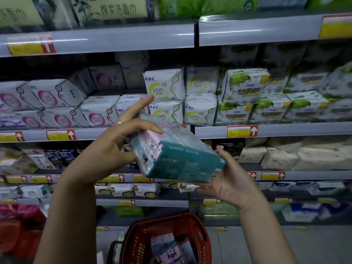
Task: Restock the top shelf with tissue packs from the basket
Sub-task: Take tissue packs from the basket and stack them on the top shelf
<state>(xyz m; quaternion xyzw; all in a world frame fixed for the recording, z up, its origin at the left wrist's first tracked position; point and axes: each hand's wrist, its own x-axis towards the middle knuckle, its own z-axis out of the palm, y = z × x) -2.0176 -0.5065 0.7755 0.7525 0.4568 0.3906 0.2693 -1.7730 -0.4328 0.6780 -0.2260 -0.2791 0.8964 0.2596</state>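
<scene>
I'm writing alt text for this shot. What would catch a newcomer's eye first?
A teal pack is held tilted at centre frame, the left hand gripping its upper end and the right hand cradling it from below. At the bottom, a red basket holds more packs, and rows of white packs fill the shelf behind.

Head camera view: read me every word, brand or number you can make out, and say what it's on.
"棉柔洁面巾": on the pale green pack at the top.
"ABC", "KMS": on the white packs with yellow-green rings.
"ABC", "KMS": on the white packs with pink rings.
"ABC": on the leaf-print packs; their other print is blurred.
Too blurred to read: the print on the teal pack and the price tags.
</scene>
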